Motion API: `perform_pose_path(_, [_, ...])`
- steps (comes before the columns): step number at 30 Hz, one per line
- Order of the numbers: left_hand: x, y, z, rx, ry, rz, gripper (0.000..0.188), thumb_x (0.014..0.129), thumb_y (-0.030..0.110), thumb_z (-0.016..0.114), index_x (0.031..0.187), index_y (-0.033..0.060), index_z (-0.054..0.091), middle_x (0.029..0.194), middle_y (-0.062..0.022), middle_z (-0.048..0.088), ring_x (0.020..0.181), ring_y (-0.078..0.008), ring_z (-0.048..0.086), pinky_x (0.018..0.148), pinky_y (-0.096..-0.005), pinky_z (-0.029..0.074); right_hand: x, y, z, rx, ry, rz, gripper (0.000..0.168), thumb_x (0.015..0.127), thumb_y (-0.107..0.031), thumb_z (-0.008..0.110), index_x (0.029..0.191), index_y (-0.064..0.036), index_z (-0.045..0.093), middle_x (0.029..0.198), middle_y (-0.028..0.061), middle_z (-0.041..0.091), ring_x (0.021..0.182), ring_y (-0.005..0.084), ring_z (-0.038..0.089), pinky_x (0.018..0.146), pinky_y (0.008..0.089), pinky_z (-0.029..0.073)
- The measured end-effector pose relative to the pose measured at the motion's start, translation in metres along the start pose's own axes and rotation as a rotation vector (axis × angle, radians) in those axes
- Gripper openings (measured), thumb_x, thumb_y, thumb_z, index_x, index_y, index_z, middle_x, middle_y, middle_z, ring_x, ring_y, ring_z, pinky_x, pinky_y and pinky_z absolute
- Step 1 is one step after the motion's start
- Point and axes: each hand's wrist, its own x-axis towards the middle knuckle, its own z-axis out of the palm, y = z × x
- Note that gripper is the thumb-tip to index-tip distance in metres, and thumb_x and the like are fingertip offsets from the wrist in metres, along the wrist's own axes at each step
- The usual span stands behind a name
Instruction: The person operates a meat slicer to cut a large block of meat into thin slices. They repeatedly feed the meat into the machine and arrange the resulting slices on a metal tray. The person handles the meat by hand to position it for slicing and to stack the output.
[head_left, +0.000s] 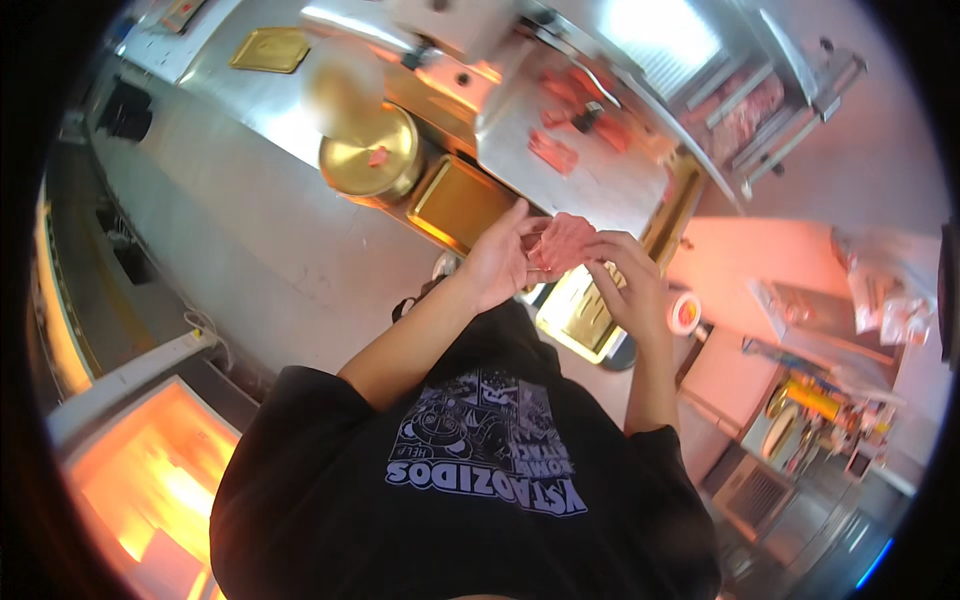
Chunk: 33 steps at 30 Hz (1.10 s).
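Observation:
A thin slice of raw red meat (566, 244) is held in the air in front of my chest. My left hand (499, 259) supports it from the left, some fingers hidden beneath the slice. The fingertips of my right hand (630, 281) pinch its right edge. Just beyond my hands, a flat metal plate (517, 169) of a meat slicer carries several red meat pieces (553, 151). Left of that plate lies a gold rectangular tray (461, 202). A small scrap of meat (378, 156) rests on a round gold metal dish (356, 169).
The slicer's carriage (739, 112) holds a larger block of meat at upper right. Below my right hand is another gold tray (581, 315). A farther gold tray (270, 50) lies on the metal counter (225, 97). Tools and packets crowd a right-hand surface (757, 450).

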Motion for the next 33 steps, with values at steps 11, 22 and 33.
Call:
perform_pose_path(11, [0.084, -0.154, 0.032, 1.159, 0.093, 0.229, 0.027, 0.101, 0.017, 0.065, 0.117, -0.0046, 0.069, 0.096, -0.0174, 0.077, 0.083, -0.0193, 0.074, 0.077, -0.0314, 0.057, -0.152, 0.062, -0.049, -0.136, 0.299, 0.248, 0.014, 0.085, 0.001, 0.074, 0.099, 0.000, 0.071, 0.110, 0.0129, 0.069, 0.094, 0.0322, 0.069, 0.080, 0.0390, 0.057])
perform_pose_path(22, [0.239, -0.259, 0.036, 1.381, 0.347, 0.217, 0.020, 0.100, 0.015, 0.067, 0.110, -0.0015, 0.072, 0.092, -0.0133, 0.076, 0.083, -0.0209, 0.073, 0.077, -0.0353, 0.057, -0.176, 0.242, -0.050, 0.242, 0.503, 0.832, 0.023, 0.089, -0.007, 0.075, 0.103, 0.001, 0.059, 0.094, 0.0228, 0.071, 0.086, 0.0400, 0.071, 0.077, 0.0438, 0.057])
perform_pose_path(33, [0.419, -0.245, 0.014, 1.246, 0.747, 0.387, 0.019, 0.090, 0.012, 0.076, 0.104, -0.0001, 0.071, 0.094, -0.0095, 0.075, 0.085, -0.0189, 0.071, 0.080, -0.0349, 0.056, -0.090, 0.415, -0.076, 0.126, 0.359, 0.717, 0.028, 0.085, -0.005, 0.075, 0.105, 0.000, 0.057, 0.092, 0.0274, 0.070, 0.090, 0.0473, 0.069, 0.077, 0.0506, 0.056])
